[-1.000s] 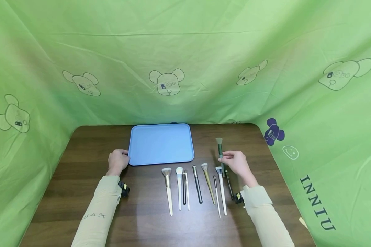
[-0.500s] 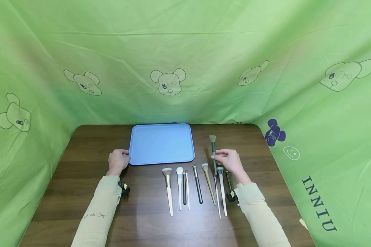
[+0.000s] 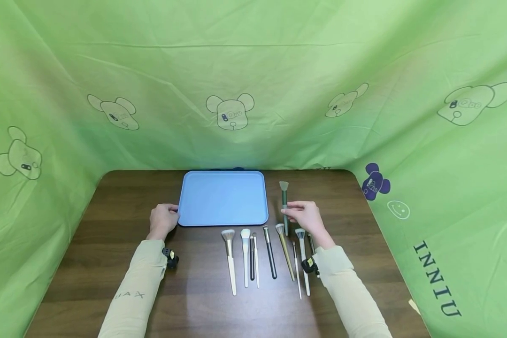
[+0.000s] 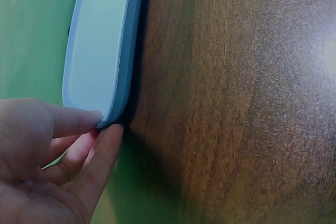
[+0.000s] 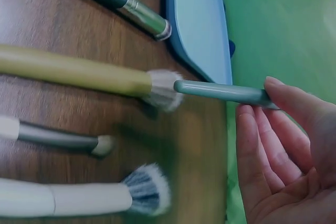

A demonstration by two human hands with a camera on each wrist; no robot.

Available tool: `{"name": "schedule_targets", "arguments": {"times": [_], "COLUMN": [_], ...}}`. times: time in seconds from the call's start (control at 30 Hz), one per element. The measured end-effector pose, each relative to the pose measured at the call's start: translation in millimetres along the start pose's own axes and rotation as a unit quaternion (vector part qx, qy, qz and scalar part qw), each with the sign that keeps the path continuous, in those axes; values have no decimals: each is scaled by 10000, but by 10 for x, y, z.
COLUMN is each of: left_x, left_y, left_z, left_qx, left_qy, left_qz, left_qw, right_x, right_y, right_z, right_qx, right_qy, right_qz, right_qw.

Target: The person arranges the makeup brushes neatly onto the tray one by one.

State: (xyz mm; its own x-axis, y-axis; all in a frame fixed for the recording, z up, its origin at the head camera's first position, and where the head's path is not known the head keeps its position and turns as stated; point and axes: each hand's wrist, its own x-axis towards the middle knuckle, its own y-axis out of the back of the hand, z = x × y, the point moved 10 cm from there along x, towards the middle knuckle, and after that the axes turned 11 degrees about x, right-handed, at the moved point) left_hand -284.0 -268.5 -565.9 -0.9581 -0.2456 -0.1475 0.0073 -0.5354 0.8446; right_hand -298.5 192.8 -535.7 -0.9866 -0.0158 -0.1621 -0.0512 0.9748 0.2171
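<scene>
At the table (image 3: 213, 312), left hand (image 3: 163, 219) pinches a blue tray (image 3: 224, 199), right hand (image 3: 307, 216) a green brush (image 3: 284, 197)

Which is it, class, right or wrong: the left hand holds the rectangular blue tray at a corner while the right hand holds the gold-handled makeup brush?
Wrong brush: the head view shows the right hand holding the green-handled makeup brush; the left hand does hold the blue tray at a corner.

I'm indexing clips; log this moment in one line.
left hand: grips blue tray; right hand: pinches green makeup brush; other makeup brushes: on table
</scene>
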Motion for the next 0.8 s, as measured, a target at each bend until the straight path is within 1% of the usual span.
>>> {"name": "schedule_targets", "arguments": {"times": [0.13,0.33,0.6,0.8], "left_x": [-2,0,-1,0], "left_y": [-26,-46,-59,-56], "left_z": [-15,-44,-48,-44], "left_qx": [-79,-84,-88,-86], "left_qy": [80,156,120,109], "left_qz": [-119,-169,-141,-114], "left_qw": [9999,9997,9998,9998], "right_x": [19,71,153,179], "right_y": [-67,-263,-581,-771], "right_z": [-15,-78,-168,-197], "right_qx": [2,69,289,409], "right_qy": [-52,-76,107,-7], "right_qz": [17,29,-222,-319], "right_qw": [10000,9999,9993,9987]}}
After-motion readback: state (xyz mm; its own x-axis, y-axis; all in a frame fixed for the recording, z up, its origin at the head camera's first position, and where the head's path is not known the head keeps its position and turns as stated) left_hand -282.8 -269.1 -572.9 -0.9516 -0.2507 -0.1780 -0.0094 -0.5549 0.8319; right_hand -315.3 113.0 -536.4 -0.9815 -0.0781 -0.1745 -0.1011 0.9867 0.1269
